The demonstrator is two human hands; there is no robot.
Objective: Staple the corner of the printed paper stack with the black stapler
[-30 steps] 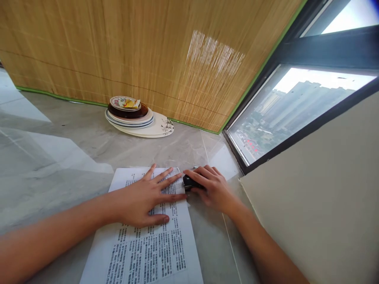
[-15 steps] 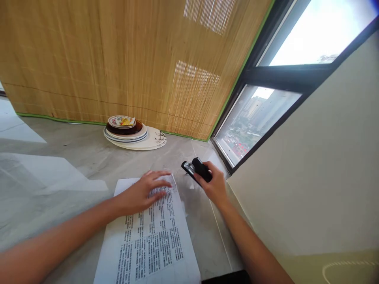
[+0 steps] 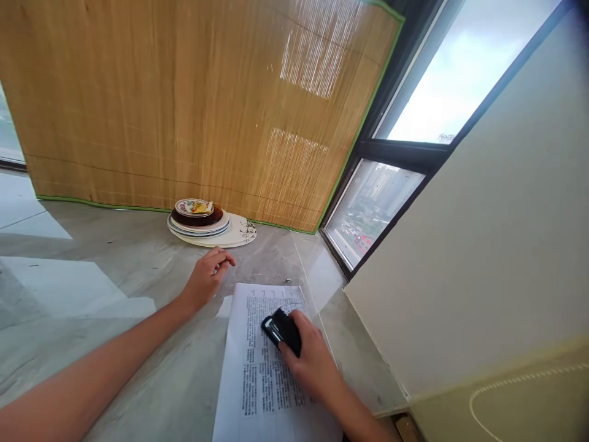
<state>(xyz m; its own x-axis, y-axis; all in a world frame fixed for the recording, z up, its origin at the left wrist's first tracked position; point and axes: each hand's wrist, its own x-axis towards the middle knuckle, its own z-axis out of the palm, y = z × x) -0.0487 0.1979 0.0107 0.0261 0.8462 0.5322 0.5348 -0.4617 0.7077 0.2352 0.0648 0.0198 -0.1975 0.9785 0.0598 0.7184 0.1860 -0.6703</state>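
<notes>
My right hand [image 3: 315,356] is wrapped round a black stapler [image 3: 284,333] and holds it over the printed paper [image 3: 267,383]. The paper lies flat on the grey stone surface, its text in dense dark blocks. Left of the paper's top edge is my left hand [image 3: 209,277], apart from the sheet. Its fingers are curled in towards the thumb; whether something small is between them cannot be made out. Beyond the paper's top edge lies a tiny dark bit [image 3: 288,280].
A stack of plates [image 3: 199,228] stands at the back, on a white oval platter [image 3: 240,232]. Behind it hangs a bamboo blind [image 3: 207,104] with green edging. A window [image 3: 368,209] and a pale wall [image 3: 483,245] bound the right side.
My left hand has come off the paper and curled its fingers. My right hand has brought the stapler from beside the paper to above it. The camera view has shifted.
</notes>
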